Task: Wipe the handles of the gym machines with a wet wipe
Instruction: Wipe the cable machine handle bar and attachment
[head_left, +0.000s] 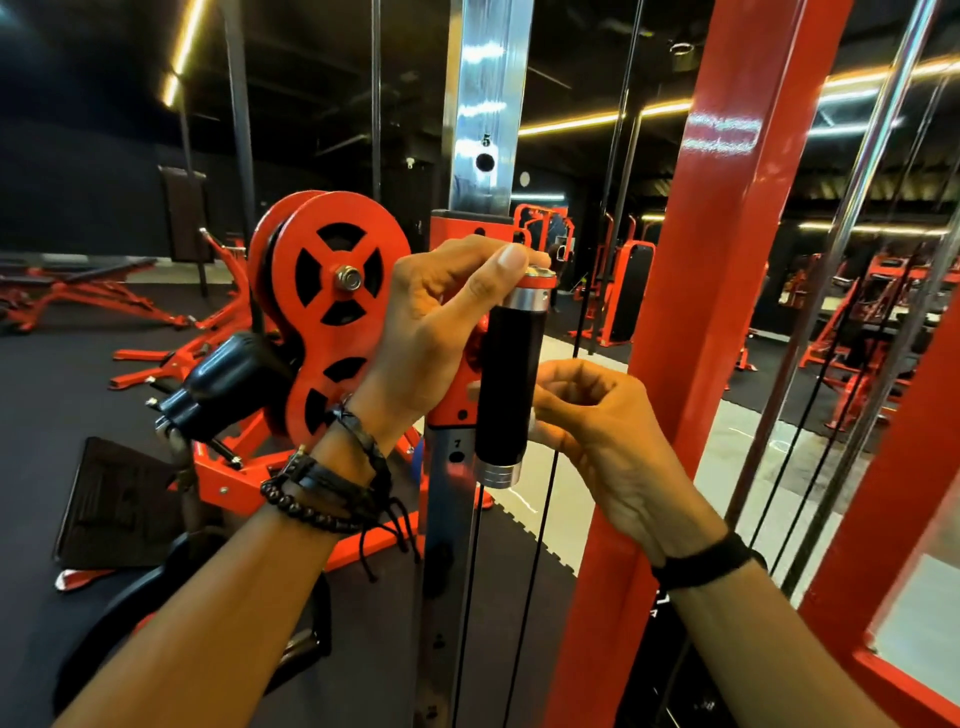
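Standing just right of the grip, a broad red upright post (727, 291), running top to bottom. Rising directly behind the grip, a chrome numbered column (485, 104) with adjustment holes, carrying a red sliding carriage (457, 228). Sitting left of the grip, touching the back of the left wrist, a red double pulley housing (332, 291) with a bolt at its hub. Hanging upright at the centre, a black cylindrical handle (508, 384) with silver collars at both ends. Dropping below the grip, thin black cables (535, 545). Clasping the handle's top end, the left hand (441, 332), thumb curling over the cap, fingers wrapping behind. Curling against the handle's lower right side, the right hand (592, 415), fingers pinching a small white wet wipe (532, 421), only a sliver showing between fingers and handle. Circling the left wrist, dark beaded and cord bracelets (332, 483); circling the right wrist, a black band (706, 561).
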